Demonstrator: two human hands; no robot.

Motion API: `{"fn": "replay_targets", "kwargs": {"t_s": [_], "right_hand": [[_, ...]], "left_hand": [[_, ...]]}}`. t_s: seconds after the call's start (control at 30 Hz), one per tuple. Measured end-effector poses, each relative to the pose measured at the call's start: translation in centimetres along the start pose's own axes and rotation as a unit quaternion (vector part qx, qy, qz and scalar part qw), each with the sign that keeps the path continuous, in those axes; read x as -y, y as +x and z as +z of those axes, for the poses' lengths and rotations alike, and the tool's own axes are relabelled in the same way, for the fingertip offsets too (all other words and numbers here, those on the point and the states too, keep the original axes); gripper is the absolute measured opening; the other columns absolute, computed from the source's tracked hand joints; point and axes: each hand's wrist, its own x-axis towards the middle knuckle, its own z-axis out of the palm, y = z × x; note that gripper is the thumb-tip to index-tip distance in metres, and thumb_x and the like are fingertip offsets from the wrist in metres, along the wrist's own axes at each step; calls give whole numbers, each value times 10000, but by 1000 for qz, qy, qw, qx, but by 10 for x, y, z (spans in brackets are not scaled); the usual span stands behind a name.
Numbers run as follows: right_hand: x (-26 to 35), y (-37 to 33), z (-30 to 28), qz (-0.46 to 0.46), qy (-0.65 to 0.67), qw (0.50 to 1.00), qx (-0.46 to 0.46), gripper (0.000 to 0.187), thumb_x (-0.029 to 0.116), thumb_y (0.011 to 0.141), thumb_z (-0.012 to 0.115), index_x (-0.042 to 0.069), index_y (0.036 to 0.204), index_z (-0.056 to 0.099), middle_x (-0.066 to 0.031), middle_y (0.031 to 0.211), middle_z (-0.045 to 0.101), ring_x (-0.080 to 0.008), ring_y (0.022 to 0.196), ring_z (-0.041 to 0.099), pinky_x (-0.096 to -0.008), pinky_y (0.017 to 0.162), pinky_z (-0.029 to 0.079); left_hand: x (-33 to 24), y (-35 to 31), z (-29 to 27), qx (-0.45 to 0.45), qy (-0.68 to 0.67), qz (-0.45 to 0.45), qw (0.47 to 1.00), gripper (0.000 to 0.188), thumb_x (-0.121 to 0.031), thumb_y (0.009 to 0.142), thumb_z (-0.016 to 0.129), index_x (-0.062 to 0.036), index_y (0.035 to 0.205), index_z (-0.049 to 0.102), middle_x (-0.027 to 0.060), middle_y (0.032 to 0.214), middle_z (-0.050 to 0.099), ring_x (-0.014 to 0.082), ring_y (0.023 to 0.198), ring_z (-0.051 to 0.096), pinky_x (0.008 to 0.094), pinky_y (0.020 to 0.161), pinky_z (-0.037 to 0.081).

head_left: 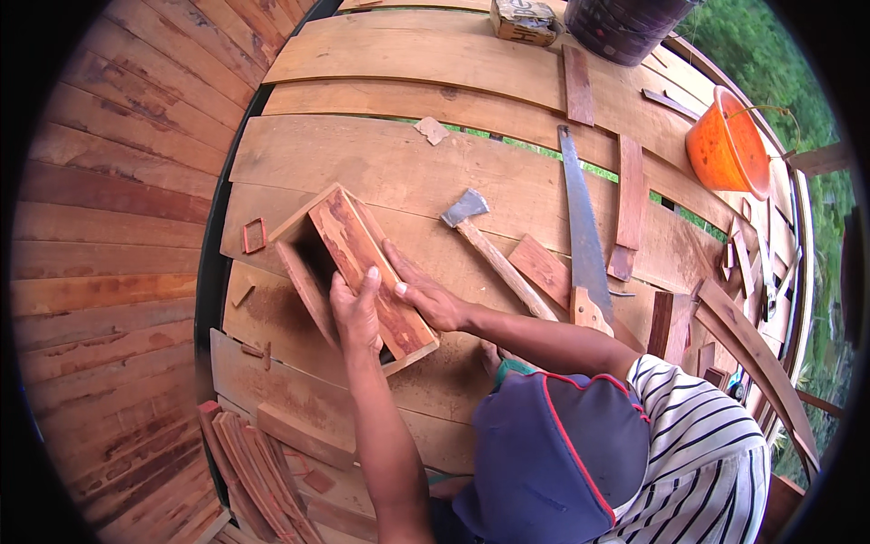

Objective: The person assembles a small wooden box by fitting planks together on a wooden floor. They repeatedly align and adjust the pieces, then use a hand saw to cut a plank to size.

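A long, hollow box (367, 272) of reddish-brown boards stands tilted on the planks, its near-left side gaping dark. My left hand (356, 313) is closed on the edge of its upper board, thumb on top and fingers reaching into the gap. On the opposite side my right hand (426, 292) grips the box, its thumb over the board's edge. To the right lies an axe (489, 249) with a pale wooden handle. Beyond it rests a handsaw (580, 218), its wooden grip toward me. A short board (541, 267) lies partly between the two tools.
Gaps run between the floor planks (344, 150). A plank wall (118, 254) rises at left. An orange bucket (725, 145), a dark bucket (621, 27) and a worn block (526, 20) stand farther off. Wood strips (258, 471) pile at lower left; a curved board (757, 354) lies right.
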Motion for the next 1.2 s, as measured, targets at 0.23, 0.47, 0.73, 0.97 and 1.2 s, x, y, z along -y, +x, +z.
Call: {"fn": "replay_targets", "kwargs": {"t_s": [0.23, 0.47, 0.73, 0.97, 1.2], "right_hand": [[0, 1, 0, 13, -17, 1000, 6, 774, 446, 1084, 322, -39, 1614, 33, -254, 1690, 27, -363, 1578, 13, -427, 1275, 55], [3, 1, -3, 26, -25, 999, 16, 790, 463, 1080, 307, -38, 1614, 11, -250, 1694, 0, -358, 1579, 7, -426, 1272, 52], [3, 2, -3, 13, -26, 999, 20, 785, 450, 1079, 308, -42, 1612, 8, -258, 1691, 1, -368, 1578, 6, -428, 1271, 49], [9, 3, -2, 21, -14, 999, 19, 796, 453, 1078, 309, -52, 1607, -4, -260, 1689, -19, -359, 1579, -19, -414, 1273, 37], [9, 3, -7, 31, -22, 999, 29, 825, 482, 1075, 308, -61, 1602, -20, -272, 1684, -33, -358, 1577, -34, -414, 1274, 32]], "left_hand": [[2, 4, -7, 18, -46, -13, 999, 519, -68, 935, 716, 24, 1385, 475, 134, 1315, 601, 195, 1178, 602, 350, 1033, 493], [-19, 23, -1, -8, -36, -82, 996, 555, -169, 892, 808, 9, 1343, 536, 116, 1254, 642, 208, 1118, 641, 365, 968, 542], [-31, 68, -6, -23, -6, -86, 996, 511, -161, 856, 844, -11, 1275, 591, 104, 1186, 680, 208, 1047, 677, 371, 905, 578], [-19, 83, -18, -10, 3, -87, 996, 451, -143, 906, 788, -56, 1301, 589, 99, 1182, 692, 224, 1019, 701, 390, 869, 612], [-21, 81, -11, -9, 12, -74, 997, 468, -153, 920, 775, -47, 1322, 560, 109, 1205, 682, 228, 1039, 698, 402, 860, 619]]}}
